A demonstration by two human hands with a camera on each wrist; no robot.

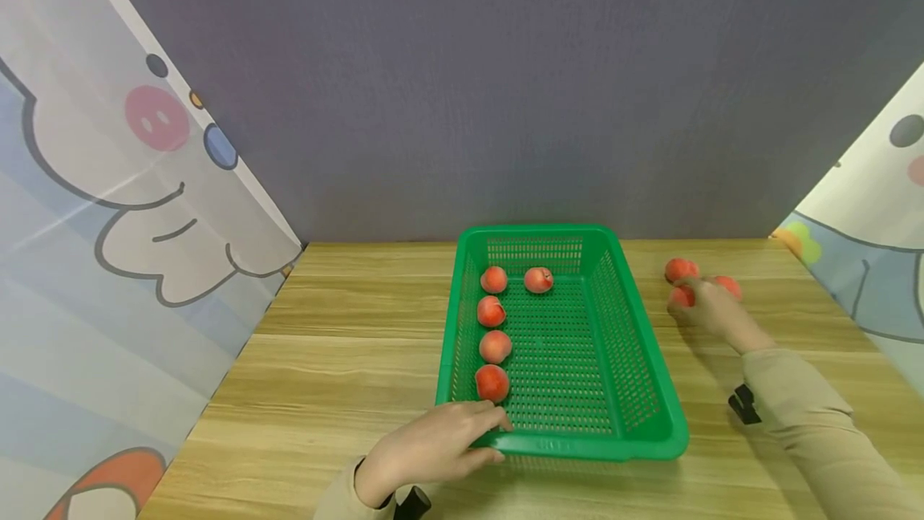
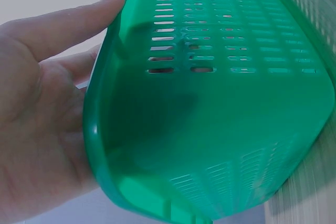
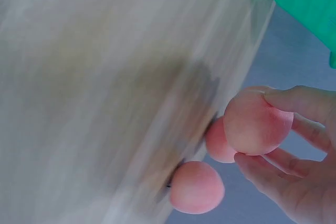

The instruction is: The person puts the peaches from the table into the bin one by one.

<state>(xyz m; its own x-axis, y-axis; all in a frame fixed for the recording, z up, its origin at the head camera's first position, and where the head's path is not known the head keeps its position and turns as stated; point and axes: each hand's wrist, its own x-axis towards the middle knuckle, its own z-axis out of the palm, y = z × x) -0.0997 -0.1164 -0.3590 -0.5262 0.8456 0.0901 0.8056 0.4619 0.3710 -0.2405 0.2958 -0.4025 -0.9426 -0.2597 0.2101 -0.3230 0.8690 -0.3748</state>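
My left hand [image 1: 440,444] grips the rim of a green plastic basket [image 1: 570,446] at its near left corner. The left wrist view shows the thumb and fingers of that hand [image 2: 47,103] at the basket's edge [image 2: 93,129]. My right hand [image 1: 715,313] pinches a peach [image 3: 257,121] between thumb and fingers, right of the basket. In the right wrist view the held peach appears raised off the table. Two more peaches, one at the back [image 1: 681,269] and one to the right [image 1: 729,287], lie close to this hand.
Inside the basket, several peaches [image 1: 494,347] form a column along the left wall. Another peach [image 1: 538,280] sits by the far wall. Beneath everything is a wood-grain table [image 1: 346,359], with a grey panel [image 1: 462,103] behind it and cartoon-printed sheets [image 1: 94,327] at both sides.
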